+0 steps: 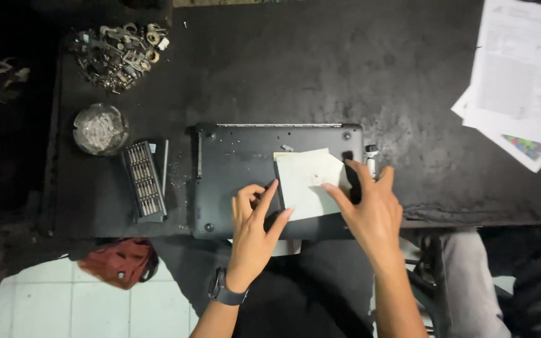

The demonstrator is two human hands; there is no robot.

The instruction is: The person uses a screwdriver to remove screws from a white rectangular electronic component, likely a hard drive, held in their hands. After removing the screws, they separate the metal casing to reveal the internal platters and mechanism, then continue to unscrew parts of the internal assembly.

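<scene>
A dark laptop [239, 150] lies bottom side up at the near edge of a black table [345, 69]. A pale square sheet of paper [305, 178] rests on its right half. My left hand [255, 228], with a dark watch on the wrist, lies flat on the laptop, fingers touching the paper's lower left edge. My right hand [370, 209] presses on the paper's right side, fingers spread over the laptop's right edge. Neither hand grips anything.
A bit set in a grey case [145, 180] lies left of the laptop. Behind it stand a round glass dish [100, 128] and a pile of metal parts [119, 53]. Printed papers [521, 81] overhang the far right. A reddish bag [120, 261] sits on the tiled floor.
</scene>
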